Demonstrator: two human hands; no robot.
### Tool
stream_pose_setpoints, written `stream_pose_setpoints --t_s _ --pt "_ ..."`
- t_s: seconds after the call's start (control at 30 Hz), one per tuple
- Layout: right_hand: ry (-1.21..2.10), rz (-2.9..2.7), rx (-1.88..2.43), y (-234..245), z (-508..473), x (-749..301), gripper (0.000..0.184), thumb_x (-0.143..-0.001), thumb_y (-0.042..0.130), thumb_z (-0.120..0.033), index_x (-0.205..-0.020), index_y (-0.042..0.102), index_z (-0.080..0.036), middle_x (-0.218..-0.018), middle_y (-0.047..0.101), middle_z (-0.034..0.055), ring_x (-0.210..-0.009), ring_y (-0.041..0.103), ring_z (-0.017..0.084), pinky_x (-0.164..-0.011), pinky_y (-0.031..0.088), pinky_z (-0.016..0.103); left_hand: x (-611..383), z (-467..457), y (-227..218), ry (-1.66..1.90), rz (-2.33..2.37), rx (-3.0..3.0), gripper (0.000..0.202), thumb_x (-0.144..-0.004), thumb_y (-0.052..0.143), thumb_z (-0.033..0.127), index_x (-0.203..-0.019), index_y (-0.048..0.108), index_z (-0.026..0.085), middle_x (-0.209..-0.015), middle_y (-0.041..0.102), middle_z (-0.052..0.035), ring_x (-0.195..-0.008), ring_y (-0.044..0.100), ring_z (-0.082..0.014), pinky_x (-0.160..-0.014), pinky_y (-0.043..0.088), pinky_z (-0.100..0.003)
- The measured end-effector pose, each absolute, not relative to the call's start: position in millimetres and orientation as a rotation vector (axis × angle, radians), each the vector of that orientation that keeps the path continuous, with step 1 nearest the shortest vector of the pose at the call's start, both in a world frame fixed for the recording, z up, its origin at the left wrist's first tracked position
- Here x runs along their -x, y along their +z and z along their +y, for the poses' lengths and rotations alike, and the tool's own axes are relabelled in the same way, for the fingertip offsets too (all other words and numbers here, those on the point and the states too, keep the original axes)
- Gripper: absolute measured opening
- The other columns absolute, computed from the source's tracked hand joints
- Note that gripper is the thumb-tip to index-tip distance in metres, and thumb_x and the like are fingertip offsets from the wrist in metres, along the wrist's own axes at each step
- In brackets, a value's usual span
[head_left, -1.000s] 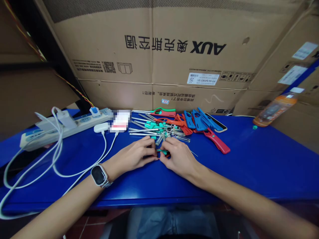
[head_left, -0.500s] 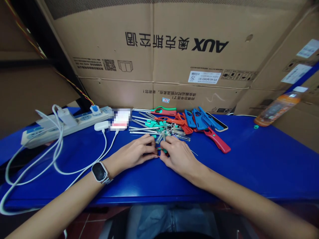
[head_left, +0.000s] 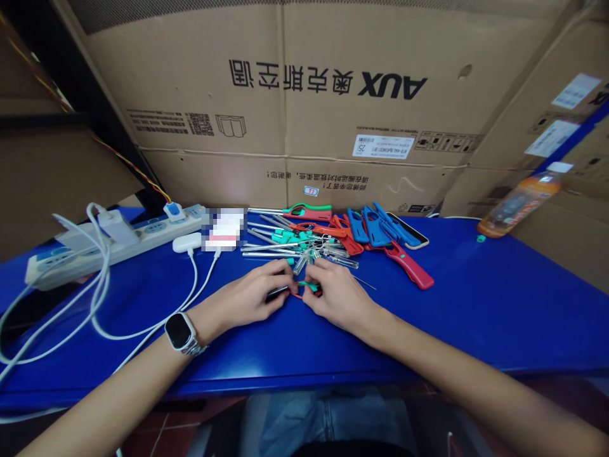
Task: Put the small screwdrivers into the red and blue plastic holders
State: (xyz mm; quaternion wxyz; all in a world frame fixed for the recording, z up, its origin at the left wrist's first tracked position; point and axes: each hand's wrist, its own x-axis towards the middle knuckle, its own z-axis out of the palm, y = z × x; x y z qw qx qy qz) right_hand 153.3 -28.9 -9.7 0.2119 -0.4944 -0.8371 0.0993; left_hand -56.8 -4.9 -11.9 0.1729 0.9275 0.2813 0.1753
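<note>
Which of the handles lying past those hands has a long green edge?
The red-and-green handle at the back, its metal tube pointing left. The blue handles and orange handles lack one; the crimson handle has only a green spot.

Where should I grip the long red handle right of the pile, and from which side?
Probably by the thick near end of the red handle, coming from the right with the right hand, fingers across its width. It slants over the blue table, this end pointing away from the blue handles, which crowd its far end.
</note>
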Motion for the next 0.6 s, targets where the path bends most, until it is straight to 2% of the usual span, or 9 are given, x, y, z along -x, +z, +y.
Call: stream_pose_setpoints --t_s 0.3,0.6 --pt "0.065 -2.445 1.478 2 -35 -154 0.015 -0.086 0.055 -0.027 -0.093 0.068 -0.024 -0.092 0.064 0.0019 -0.072 0.059 0.015 -0.051 0.021 0.027 58 -6 -12 0.502 0.78 -2.639 0.02 -0.091 0.046 0.012 -0.1 0.064 0.018 -0.109 0.051 -0.0066 -0.092 0.058 -0.0167 -0.086 0.049 -0.029" --pt "0.046 -2.54 1.527 10 -33 -150 0.019 -0.086 0.052 -0.023 -0.1 0.065 -0.021 -0.105 0.062 0.0067 -0.073 0.063 0.018 -0.055 0.035 0.028 58 -7 -11 0.496 0.768 -2.676 0.02 -0.093 0.046 0.013 -0.099 0.064 0.018 -0.108 0.053 -0.0067 -0.091 0.059 -0.0168 -0.085 0.049 -0.028"
